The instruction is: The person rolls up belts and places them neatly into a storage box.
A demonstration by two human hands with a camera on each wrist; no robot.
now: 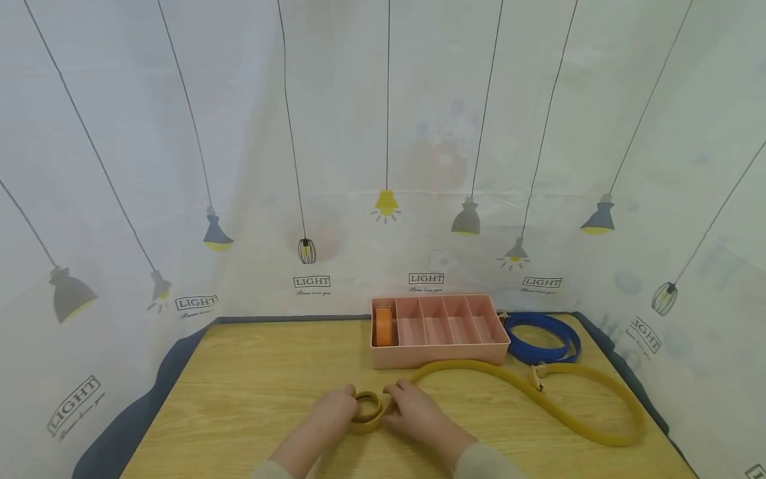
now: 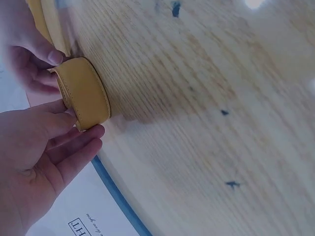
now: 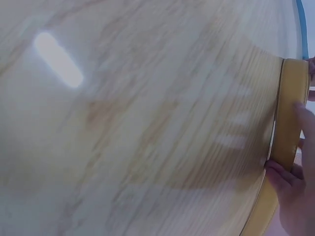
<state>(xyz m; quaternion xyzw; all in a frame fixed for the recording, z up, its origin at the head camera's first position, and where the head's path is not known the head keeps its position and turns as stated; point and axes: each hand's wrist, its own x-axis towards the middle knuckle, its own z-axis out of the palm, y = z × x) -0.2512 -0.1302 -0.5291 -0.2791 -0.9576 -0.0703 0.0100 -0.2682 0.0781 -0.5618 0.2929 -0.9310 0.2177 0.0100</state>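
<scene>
"The pale sleeves come nearest, then the hands. What does the left hand do?"

"It pinches the left side of a coil, the rolled end of the yellow belt, thumb on one face and fingers on the other."

"And the right hand?"

"Thumb and fingers grip the belt where it leaves the coil. The coil sits on its edge between the two, over the surface."

"Where does the rest of it go?"

"Along the front of the pink box, then into a loop near the right edge, with a clasp on it. I can't tell whether it touches the box."

"What's in the box?"

"An orange roll, in the leftmost of five compartments. The box stands near the back edge."

"Anything beside it?"

"A blue belt, coiled near the back right corner."
</scene>
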